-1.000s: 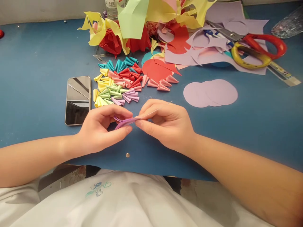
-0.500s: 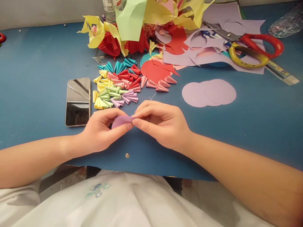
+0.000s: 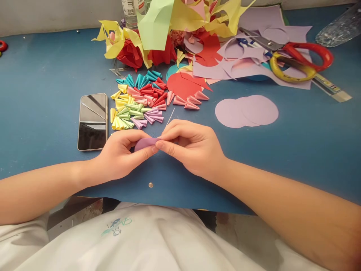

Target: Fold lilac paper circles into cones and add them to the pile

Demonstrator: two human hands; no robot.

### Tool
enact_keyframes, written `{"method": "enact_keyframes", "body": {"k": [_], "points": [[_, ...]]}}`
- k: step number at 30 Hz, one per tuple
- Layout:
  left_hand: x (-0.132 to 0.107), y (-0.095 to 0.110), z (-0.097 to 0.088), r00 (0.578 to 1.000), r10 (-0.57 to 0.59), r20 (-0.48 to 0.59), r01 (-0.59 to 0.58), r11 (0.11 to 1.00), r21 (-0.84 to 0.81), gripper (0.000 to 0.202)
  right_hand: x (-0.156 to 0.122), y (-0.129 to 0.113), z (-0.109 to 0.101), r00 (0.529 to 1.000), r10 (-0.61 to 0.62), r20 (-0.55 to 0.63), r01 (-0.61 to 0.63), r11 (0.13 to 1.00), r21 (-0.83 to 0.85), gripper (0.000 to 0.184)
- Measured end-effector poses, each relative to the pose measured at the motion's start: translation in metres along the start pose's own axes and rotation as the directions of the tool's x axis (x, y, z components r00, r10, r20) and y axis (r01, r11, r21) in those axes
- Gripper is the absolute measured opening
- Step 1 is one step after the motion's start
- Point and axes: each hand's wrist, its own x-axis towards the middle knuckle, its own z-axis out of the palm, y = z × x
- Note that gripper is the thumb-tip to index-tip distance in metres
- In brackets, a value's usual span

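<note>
Where left hand (image 3: 120, 157) and right hand (image 3: 193, 149) meet, both grips pinch purple paper (image 3: 145, 143).

The lilac paper (image 3: 146, 143) shows only as a strip between the left hand (image 3: 121, 158) and right hand (image 3: 191, 150); fingers cover the rest. The thin stick (image 3: 170, 116) has its lower end hidden inside the right hand. The top edge cuts off the bottle (image 3: 132, 9), whose label is too small to read. The left edge cuts off 1 red object (image 3: 2, 46).
</note>
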Motion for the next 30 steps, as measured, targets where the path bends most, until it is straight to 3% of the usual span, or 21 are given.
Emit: {"method": "enact_keyframes", "body": {"k": [7, 20, 30], "points": [[0.0008, -0.001, -0.0036, 0.998, 0.029, 0.048, -0.032, 0.998, 0.06, 0.02, 0.0004, 0.0004, -0.0005, 0.999, 0.02, 0.034, -0.022, 0.997, 0.074, 0.011], [0.0037, -0.0031, -0.0065, 0.998, 0.047, 0.049, -0.048, 0.999, 0.024, 0.024, -0.0003, 0.0017, -0.0004, 0.994, 0.093, 0.061, -0.1, 0.985, 0.138, 0.002], [0.0045, 0.0014, -0.0064, 0.997, 0.023, 0.08, -0.025, 0.999, 0.026, 0.03, 0.0017, -0.0006, 0.0001, 0.992, 0.119, 0.053, -0.127, 0.972, 0.2, 0.019]]}}
